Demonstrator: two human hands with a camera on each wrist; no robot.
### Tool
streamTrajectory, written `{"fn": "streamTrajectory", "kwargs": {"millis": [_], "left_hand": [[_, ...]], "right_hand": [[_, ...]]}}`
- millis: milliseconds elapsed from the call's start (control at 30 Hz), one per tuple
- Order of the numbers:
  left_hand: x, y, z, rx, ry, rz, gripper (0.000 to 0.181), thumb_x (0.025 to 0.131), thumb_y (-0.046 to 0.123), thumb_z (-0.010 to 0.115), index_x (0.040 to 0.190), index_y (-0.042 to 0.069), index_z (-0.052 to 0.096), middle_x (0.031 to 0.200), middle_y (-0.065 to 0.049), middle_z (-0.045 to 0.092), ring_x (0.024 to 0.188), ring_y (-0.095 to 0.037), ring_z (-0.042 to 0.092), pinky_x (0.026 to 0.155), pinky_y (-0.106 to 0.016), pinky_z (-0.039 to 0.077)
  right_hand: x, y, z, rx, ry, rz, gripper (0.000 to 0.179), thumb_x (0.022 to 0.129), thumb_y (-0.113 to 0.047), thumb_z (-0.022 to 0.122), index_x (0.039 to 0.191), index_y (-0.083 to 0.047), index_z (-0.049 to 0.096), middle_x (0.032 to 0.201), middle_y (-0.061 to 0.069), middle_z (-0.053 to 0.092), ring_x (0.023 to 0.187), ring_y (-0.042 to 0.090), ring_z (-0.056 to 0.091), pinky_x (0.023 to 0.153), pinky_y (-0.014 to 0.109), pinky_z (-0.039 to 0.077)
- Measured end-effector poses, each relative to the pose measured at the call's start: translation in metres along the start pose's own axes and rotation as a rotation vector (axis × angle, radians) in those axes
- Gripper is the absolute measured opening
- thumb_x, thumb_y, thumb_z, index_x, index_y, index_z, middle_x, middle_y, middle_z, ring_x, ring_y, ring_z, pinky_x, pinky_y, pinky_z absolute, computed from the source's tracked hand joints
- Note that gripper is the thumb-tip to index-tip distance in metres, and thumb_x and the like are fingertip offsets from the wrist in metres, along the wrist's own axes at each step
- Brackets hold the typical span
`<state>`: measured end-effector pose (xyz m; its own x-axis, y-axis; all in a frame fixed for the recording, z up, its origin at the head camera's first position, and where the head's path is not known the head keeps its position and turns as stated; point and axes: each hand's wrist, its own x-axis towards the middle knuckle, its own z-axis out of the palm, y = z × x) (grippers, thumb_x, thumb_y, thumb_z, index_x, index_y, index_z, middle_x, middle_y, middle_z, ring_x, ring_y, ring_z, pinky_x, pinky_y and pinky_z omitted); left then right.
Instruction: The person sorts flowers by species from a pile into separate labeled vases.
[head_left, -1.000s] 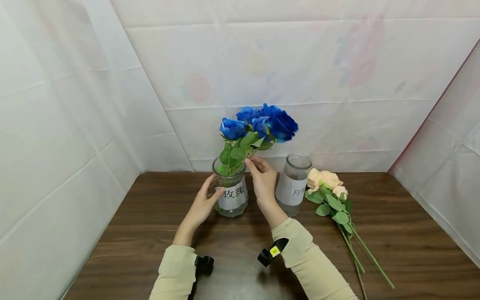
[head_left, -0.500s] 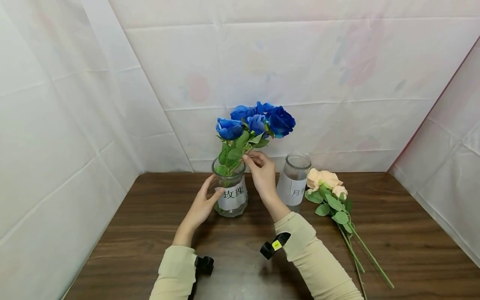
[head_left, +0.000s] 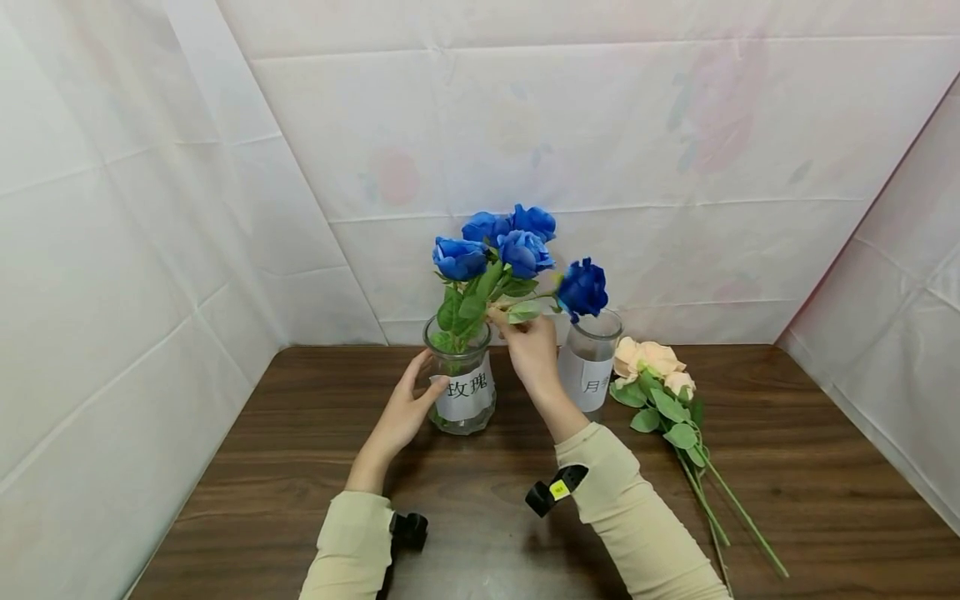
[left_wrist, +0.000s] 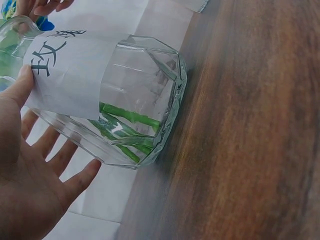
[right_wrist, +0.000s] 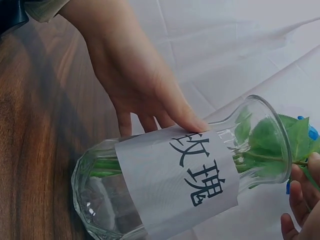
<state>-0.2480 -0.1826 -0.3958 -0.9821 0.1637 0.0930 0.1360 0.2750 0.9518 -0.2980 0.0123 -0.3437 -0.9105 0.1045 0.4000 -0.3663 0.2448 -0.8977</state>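
A: Five blue roses (head_left: pixel 525 254), all in ruffled petals! Four bunched, and one darker head leaning out right. Their glass jar (head_left: pixel 465 423) stands near the table's (head_left: pixel 262 483) back edge, left of its middle.

B: And the hands?

A: Right hand (head_left: pixel 534 350) pinches a thin stem (right_wrist: pixel 300 162) at the jar's mouth; which bloom it carries, I can't be sure. Left hand (head_left: pixel 401 412) is spread, thumb on the one paper label (head_left: pixel 465 393), fingers behind the glass.

B: Flared lip, faceted base, lovely clear stuff. How many stems inside?

A: Several green ones crossing, but the paper spoils my count.

B: Jar number two (head_left: pixel 597 337), over to the right: smooth, tapering, its writing partly lost round the curve.

A: And peach flowers (head_left: pixel 654 360), three heads visible near the back edge, three slim stems running toward the front. One's cut off below!

B: Dark wood grain underneath, creased white cloth (head_left: pixel 420 150) behind, two cream sleeves (head_left: pixel 352 533) below.
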Motion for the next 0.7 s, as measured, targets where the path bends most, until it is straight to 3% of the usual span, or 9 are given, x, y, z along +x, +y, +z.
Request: {"fn": "streamTrajectory", "kwargs": {"millis": [200,333,467,700], "left_hand": [[0.0,-0.001,0.0,-0.001,0.003,0.007,0.067,0.105,0.026,0.053,0.157,0.003,0.019,0.158,-0.024,0.024,0.145,-0.038,0.024,0.113,-0.057,0.025],[0.001,-0.002,0.001,-0.002,0.002,0.01,0.066,0.105,0.026,0.053,0.157,0.003,0.019,0.158,-0.024,0.024,0.145,-0.038,0.024,0.113,-0.057,0.025],[0.003,-0.002,0.002,-0.002,0.004,0.017,0.066,0.105,0.026,0.053,0.157,0.003,0.019,0.157,-0.025,0.025,0.145,-0.038,0.024,0.113,-0.057,0.025],[0.003,-0.001,0.002,0.004,0.01,0.016,0.066,0.104,0.025,0.054,0.156,0.002,0.02,0.157,-0.025,0.026,0.144,-0.038,0.025,0.113,-0.057,0.026]], "right_hand": [[-0.001,0.005,0.003,-0.031,-0.006,-0.065,0.022,0.089,-0.024,0.076,0.099,-0.005,0.077,0.083,0.009,0.071,0.062,0.014,0.052,0.058,0.029,0.041],[-0.001,0.012,0.007,-0.014,0.028,-0.066,0.023,0.088,-0.024,0.078,0.103,-0.006,0.076,0.091,0.009,0.073,0.068,0.013,0.058,0.061,0.03,0.047],[0.0,0.02,0.012,0.085,0.098,0.002,0.024,0.087,-0.021,0.079,0.1,-0.002,0.075,0.091,0.012,0.071,0.07,0.014,0.059,0.065,0.03,0.049],[-0.001,0.026,0.018,0.275,0.162,0.123,0.022,0.087,-0.016,0.079,0.097,0.003,0.074,0.1,0.012,0.071,0.088,0.018,0.061,0.074,0.03,0.049]]}}
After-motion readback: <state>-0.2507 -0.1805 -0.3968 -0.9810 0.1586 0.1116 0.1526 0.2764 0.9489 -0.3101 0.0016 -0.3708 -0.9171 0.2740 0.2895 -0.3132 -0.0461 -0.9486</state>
